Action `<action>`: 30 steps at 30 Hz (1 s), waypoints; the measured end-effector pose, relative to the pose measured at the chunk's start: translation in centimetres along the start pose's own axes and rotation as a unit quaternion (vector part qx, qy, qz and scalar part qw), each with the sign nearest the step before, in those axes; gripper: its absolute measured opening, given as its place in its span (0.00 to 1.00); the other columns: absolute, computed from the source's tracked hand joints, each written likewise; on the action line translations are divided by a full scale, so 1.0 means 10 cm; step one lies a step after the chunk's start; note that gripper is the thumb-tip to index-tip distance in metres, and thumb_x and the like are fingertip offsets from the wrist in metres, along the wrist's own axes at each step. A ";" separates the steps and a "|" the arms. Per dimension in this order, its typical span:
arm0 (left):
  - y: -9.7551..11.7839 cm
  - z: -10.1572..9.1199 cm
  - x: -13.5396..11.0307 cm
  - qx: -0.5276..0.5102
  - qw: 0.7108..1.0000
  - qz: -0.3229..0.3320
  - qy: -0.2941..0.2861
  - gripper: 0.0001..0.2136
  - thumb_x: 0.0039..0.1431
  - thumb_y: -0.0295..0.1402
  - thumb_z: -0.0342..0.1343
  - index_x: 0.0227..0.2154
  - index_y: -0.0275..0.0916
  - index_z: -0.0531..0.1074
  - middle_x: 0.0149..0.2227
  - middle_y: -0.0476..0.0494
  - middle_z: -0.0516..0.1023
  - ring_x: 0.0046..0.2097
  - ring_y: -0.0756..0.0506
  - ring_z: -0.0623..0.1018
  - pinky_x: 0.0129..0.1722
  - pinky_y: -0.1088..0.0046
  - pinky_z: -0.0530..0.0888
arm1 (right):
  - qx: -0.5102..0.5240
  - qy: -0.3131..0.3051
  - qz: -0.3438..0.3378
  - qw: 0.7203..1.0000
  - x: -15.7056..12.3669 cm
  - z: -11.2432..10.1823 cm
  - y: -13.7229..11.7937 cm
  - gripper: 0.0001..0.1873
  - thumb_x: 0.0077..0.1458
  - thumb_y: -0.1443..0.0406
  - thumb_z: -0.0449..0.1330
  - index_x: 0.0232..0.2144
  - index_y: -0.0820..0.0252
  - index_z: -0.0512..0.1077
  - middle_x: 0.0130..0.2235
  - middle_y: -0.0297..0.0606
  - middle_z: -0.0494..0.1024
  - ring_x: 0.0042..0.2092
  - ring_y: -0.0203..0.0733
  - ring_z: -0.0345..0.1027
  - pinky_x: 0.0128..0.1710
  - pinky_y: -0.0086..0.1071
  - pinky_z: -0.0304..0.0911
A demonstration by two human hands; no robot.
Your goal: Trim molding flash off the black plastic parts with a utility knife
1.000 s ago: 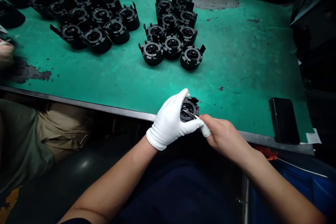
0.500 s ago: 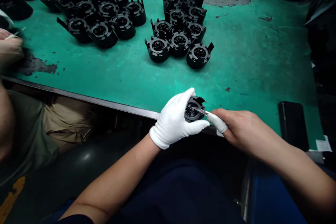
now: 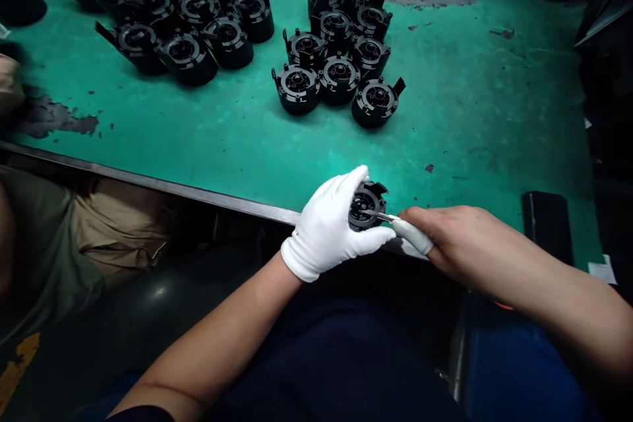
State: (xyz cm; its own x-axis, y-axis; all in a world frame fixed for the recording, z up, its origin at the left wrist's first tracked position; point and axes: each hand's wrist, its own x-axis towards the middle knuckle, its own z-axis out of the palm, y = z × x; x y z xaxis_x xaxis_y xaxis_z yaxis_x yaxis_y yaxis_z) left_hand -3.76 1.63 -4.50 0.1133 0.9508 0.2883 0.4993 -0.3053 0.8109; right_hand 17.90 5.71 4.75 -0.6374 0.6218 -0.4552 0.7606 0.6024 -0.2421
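Observation:
My left hand [image 3: 329, 227], in a white glove, is wrapped round a round black plastic housing [image 3: 368, 201] at the table's front edge. The open face of the housing, with its rings and a raised tab, is turned up. In my bare-skinned right hand [image 3: 445, 231] is a slim pointed metal-bladed tool [image 3: 380, 215]. Its tip reaches into the middle of the housing. White material covers the part between blade and hand; I cannot tell whether it is a wrapped handle or a finger cover. The fingers beneath my right hand are hidden.
Several similar black housings [image 3: 339, 76] stand grouped on the green table [image 3: 469, 112]. A larger group [image 3: 188, 56] stands further left. A black oblong object [image 3: 547, 224] lies at the right. Beside me at the left sits another person [image 3: 113, 224], with a hand [image 3: 8, 82] at the table.
The tool's blade has swung slightly, its tip now lower in the housing's centre. My left hand keeps its hold. The other person's hand has moved left, partly out of view.

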 end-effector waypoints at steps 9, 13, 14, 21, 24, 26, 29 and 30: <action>-0.01 0.00 0.00 0.005 1.000 0.018 0.007 0.45 0.51 0.55 0.67 0.65 0.36 0.57 0.61 0.29 0.71 0.63 0.32 0.72 0.64 0.49 0.70 | -0.001 0.117 0.003 0.993 -0.05 0.04 0.24 0.26 0.60 0.69 0.52 0.57 0.44 0.71 0.52 0.35 0.81 0.45 0.51 0.78 0.33 0.36 0.66; -0.01 -0.01 0.00 0.007 1.000 0.013 -0.004 0.45 0.51 0.55 0.67 0.65 0.37 0.57 0.61 0.29 0.71 0.63 0.32 0.73 0.64 0.49 0.69 | -0.028 0.114 -0.006 0.993 0.04 0.07 0.24 0.26 0.58 0.68 0.53 0.56 0.44 0.73 0.48 0.35 0.83 0.40 0.49 0.79 0.30 0.34 0.65; 0.00 -0.01 0.00 0.006 1.000 0.014 -0.004 0.45 0.51 0.55 0.67 0.65 0.38 0.57 0.61 0.29 0.71 0.63 0.32 0.73 0.64 0.49 0.70 | -0.036 0.118 -0.008 0.992 0.06 0.06 0.24 0.26 0.57 0.69 0.53 0.56 0.44 0.73 0.47 0.35 0.83 0.39 0.49 0.79 0.29 0.33 0.64; 0.01 -0.01 0.02 0.006 1.000 0.009 -0.003 0.44 0.51 0.55 0.66 0.65 0.38 0.57 0.60 0.30 0.72 0.62 0.32 0.73 0.64 0.49 0.69 | -0.080 0.128 -0.017 0.988 0.11 0.02 0.29 0.26 0.55 0.68 0.54 0.54 0.44 0.74 0.45 0.35 0.84 0.37 0.50 0.79 0.25 0.34 0.59; 0.01 -0.01 0.02 0.005 1.000 0.010 -0.003 0.44 0.50 0.54 0.67 0.64 0.37 0.58 0.61 0.30 0.72 0.62 0.32 0.73 0.64 0.51 0.70 | -0.058 0.115 -0.027 0.991 0.07 0.04 0.29 0.27 0.55 0.69 0.53 0.55 0.46 0.73 0.47 0.35 0.84 0.40 0.51 0.80 0.27 0.35 0.64; 0.00 -0.01 0.01 0.008 1.000 0.013 0.001 0.45 0.50 0.54 0.67 0.64 0.37 0.58 0.61 0.29 0.72 0.62 0.32 0.73 0.64 0.51 0.70 | -0.033 0.101 -0.033 0.994 0.02 0.07 0.27 0.27 0.55 0.69 0.53 0.55 0.48 0.73 0.49 0.35 0.84 0.41 0.51 0.80 0.30 0.35 0.67; -0.01 -0.01 0.01 0.016 1.000 0.016 0.004 0.44 0.50 0.54 0.67 0.65 0.38 0.58 0.61 0.30 0.72 0.62 0.32 0.73 0.63 0.49 0.71 | 0.007 0.091 -0.021 0.996 -0.06 0.15 0.19 0.24 0.57 0.70 0.52 0.55 0.51 0.73 0.48 0.38 0.84 0.40 0.50 0.81 0.32 0.36 0.70; -0.01 -0.01 0.01 0.018 1.000 0.016 0.004 0.44 0.51 0.54 0.67 0.65 0.38 0.58 0.61 0.30 0.72 0.62 0.32 0.73 0.63 0.49 0.71 | 0.019 0.090 -0.013 0.996 -0.08 0.19 0.15 0.24 0.58 0.70 0.52 0.55 0.52 0.73 0.48 0.39 0.84 0.40 0.49 0.81 0.32 0.36 0.71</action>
State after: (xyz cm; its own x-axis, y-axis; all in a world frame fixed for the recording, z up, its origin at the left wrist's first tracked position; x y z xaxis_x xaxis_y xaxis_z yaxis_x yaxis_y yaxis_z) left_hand -3.87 1.74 -4.48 0.1232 0.9401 0.3180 0.5263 -0.3335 0.7822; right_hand 19.77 5.20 3.16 -0.6669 0.6876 -0.2872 0.7448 0.6032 -0.2854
